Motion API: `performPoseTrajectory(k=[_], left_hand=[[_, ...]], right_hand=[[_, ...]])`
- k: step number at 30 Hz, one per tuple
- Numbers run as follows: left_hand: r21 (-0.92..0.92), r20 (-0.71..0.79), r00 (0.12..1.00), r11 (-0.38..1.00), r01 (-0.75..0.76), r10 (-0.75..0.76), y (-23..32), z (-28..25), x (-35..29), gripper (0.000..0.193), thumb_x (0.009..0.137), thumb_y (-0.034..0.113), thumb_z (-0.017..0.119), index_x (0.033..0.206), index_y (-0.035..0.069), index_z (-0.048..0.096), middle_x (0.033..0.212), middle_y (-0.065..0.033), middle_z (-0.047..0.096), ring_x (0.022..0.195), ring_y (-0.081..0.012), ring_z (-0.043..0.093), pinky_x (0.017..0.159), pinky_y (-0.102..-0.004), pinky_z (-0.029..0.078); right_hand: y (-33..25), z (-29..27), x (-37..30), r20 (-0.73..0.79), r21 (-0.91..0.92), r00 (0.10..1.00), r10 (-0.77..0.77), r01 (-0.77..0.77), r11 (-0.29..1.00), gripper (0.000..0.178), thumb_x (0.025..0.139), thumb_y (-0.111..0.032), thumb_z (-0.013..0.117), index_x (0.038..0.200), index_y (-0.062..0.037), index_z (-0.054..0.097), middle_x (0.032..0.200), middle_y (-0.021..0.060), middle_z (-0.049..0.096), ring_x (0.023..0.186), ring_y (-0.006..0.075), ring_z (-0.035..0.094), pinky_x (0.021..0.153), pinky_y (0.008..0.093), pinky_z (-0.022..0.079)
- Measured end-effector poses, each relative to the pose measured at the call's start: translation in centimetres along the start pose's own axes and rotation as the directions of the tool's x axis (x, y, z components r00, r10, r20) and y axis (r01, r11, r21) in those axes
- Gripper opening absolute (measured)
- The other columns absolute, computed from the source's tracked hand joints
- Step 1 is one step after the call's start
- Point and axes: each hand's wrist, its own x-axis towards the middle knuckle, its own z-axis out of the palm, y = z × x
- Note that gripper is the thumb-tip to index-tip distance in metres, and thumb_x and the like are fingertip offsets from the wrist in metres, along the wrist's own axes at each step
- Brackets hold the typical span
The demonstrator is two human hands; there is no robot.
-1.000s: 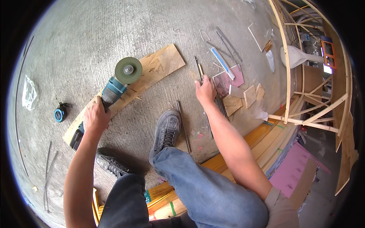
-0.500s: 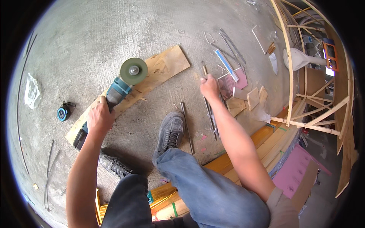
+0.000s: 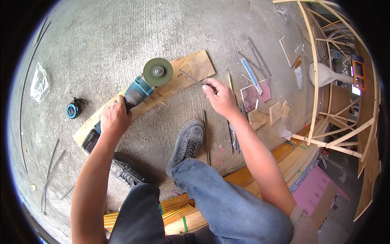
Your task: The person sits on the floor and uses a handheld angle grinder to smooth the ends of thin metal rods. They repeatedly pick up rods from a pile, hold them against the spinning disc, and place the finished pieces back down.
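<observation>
My left hand (image 3: 115, 118) grips a blue-and-black cordless angle grinder (image 3: 137, 94) around its body. The grinder lies along a wooden board (image 3: 191, 63) on the floor, its round greenish disc (image 3: 157, 72) facing up and its black battery end toward me. Fingers closed, my right hand (image 3: 221, 97) holds a thin grey metal bar (image 3: 190, 76). The bar's free tip points left, over the far part of the board and near the disc. Part of the bar is hidden inside my fingers, so its held end does not show.
A blue tape measure (image 3: 73, 110) and a clear plastic bag (image 3: 39, 82) lie at left. Metal rods (image 3: 206, 138), wood scraps (image 3: 275, 113) and a blue-and-white strip (image 3: 252, 76) lie at right. Beyond them stands a wooden frame (image 3: 313, 73). Long timbers (image 3: 260, 183) lie beside my legs.
My right hand has lifted the thin metal bar from among the pieces at right and swung its tip left toward the board. My left hand keeps its hold on the grinder.
</observation>
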Motion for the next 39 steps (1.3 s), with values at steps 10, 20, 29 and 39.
performPoseTrajectory(k=[10, 20, 29, 39], left_hand=[[-0.011, -0.052, 0.998, 0.999, -0.038, 0.038, -0.6, 0.6, 0.0, 0.034, 0.084, 0.023, 0.067, 0.105, 0.002, 0.050, 0.096, -0.0244, 0.067, 0.091, -0.0437, 0.066, 0.080, -0.0510, 0.052], [-0.014, -0.065, 0.997, 0.999, -0.046, 0.045, -0.8, 0.8, 0.0, 0.035, 0.083, 0.023, 0.067, 0.105, 0.002, 0.050, 0.096, -0.0245, 0.067, 0.091, -0.0438, 0.066, 0.081, -0.0513, 0.052], [-0.013, -0.073, 0.996, 0.998, -0.058, 0.057, -0.7, 0.7, 0.0, 0.035, 0.084, 0.023, 0.067, 0.106, 0.002, 0.051, 0.098, -0.0245, 0.066, 0.093, -0.0436, 0.066, 0.082, -0.0506, 0.052], [0.014, -0.023, 0.999, 0.999, -0.037, 0.037, -0.3, 0.2, -0.1, 0.035, 0.086, 0.024, 0.065, 0.108, 0.001, 0.052, 0.099, -0.0225, 0.066, 0.094, -0.0405, 0.067, 0.084, -0.0482, 0.052]], right_hand=[[-1.2, 1.0, 2.6, -0.064, -0.095, 0.983, -0.171, 0.165, 0.982, 0.026, 0.091, -0.017, 0.066, 0.116, -0.0088, 0.070, 0.108, 0.0150, 0.072, 0.099, 0.0309, 0.071, 0.084, 0.0380, 0.056], [-1.9, 1.0, 2.7, -0.121, -0.250, 0.954, -0.274, 0.238, 0.939, 0.019, 0.089, -0.016, 0.068, 0.107, -0.0126, 0.075, 0.099, 0.0077, 0.073, 0.089, 0.0273, 0.071, 0.076, 0.0366, 0.057], [-2.6, 0.9, 2.9, -0.141, -0.427, 0.899, -0.416, 0.324, 0.844, 0.015, 0.087, -0.013, 0.070, 0.100, -0.0163, 0.076, 0.085, 0.0030, 0.069, 0.077, 0.0239, 0.068, 0.062, 0.0355, 0.055], [-3.1, 0.7, 3.1, -0.052, -0.527, 0.866, -0.497, 0.398, 0.751, 0.017, 0.086, -0.014, 0.069, 0.102, -0.0173, 0.075, 0.080, 0.0030, 0.063, 0.072, 0.0245, 0.067, 0.057, 0.0376, 0.054]])
